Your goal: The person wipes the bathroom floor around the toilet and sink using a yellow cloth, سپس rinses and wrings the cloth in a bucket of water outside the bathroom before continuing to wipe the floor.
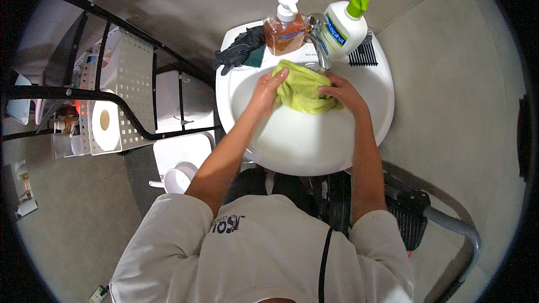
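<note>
A crumpled lime-green cloth [306, 91] hangs between my two hands over the white sink basin [297, 148], just in front of the tap [321, 50]. My left hand [265, 88] grips its left edge, thumb on top. My right hand [345, 94] has hold of the right side, fingers lying over the fabric. Whether water is running onto the cloth cannot be seen. Behind it on the sink ledge stand a clear pump bottle of amber liquid soap [285, 32] and a white pump bottle with a green top [343, 27].
Dark gloves [241, 49] and a green scouring pad [255, 57] lie on the ledge's left; a black ribbed soap mat [364, 53] is at its right. Left stands a black-framed rack [129, 109] with a perforated basket and toilet roll [105, 120]. A white dipper [177, 179] sits below.
</note>
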